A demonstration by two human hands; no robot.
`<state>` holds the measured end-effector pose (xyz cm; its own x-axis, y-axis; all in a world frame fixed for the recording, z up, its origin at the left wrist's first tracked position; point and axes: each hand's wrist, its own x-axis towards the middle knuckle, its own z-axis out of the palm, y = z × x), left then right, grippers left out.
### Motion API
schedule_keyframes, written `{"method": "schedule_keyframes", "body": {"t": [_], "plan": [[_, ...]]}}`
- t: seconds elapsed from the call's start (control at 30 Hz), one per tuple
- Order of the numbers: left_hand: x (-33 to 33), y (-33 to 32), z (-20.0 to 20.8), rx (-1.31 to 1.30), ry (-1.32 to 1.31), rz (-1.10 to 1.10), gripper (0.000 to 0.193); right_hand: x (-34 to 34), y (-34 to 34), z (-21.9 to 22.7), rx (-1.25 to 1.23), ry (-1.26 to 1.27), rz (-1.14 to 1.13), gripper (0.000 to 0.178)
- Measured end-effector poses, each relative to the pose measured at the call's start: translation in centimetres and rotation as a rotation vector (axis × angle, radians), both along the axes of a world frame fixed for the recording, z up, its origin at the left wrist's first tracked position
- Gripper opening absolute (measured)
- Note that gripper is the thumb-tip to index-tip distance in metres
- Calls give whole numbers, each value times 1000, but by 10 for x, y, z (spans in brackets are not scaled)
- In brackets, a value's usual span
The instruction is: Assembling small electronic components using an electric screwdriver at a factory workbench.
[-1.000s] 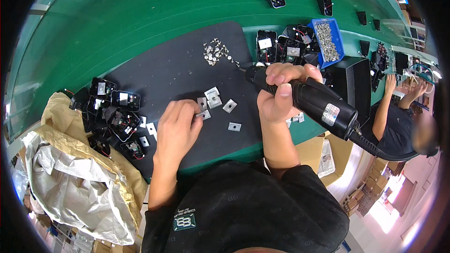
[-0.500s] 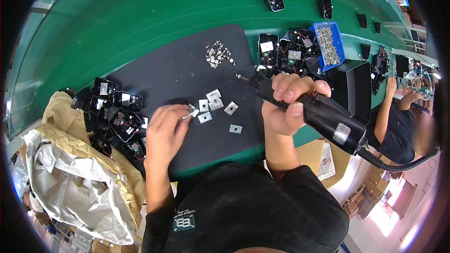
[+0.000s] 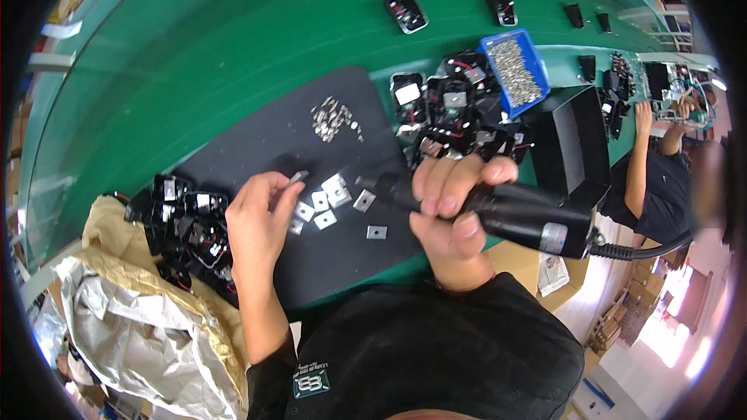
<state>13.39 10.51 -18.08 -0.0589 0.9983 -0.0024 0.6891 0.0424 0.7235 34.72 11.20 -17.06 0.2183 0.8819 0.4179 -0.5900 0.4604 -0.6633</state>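
With the dial centred on the black mat [image 3: 334, 268] and twelve pointing away from the person, the left hand [image 3: 258, 210] is at nine o'clock, thumb and forefinger pinched together on a small silvery metal piece [image 3: 296, 177], raised at a tilt and too blurred to identify further. At three o'clock the right hand [image 3: 455, 202] has its fingers wrapped around a black corded electric screwdriver [image 3: 529, 218], whose blurred bit points toward nine; whether it touches anything, I cannot tell. Between the hands lie flat metal plates [image 3: 377, 232] with a centre hole, several bunched near the left fingertips, some overlapping. A heap of loose screws [image 3: 333, 119] sits at twelve. Black housings [image 3: 408, 93] with wires and boards crowd two o'clock, beside a blue bin [image 3: 532, 54] of metal screws; more wired housings [image 3: 206, 237] cluster near eight, above a pale sack [image 3: 140, 327].
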Motion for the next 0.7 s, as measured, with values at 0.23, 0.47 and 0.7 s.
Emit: {"method": "schedule_keyframes", "body": {"t": [0.23, 0.47, 0.7], "plan": [[59, 115, 11, 118, -257, -161, 17, -6, -11, 9, 164, 114, 124, 46], [117, 207, 8, 328, 0, -368, 16, -5, -16, 12, 134, 229, 195, 44], [129, 234, -21, 345, 161, -300, 13, 6, -12, 12, 82, 255, 260, 47]]}}
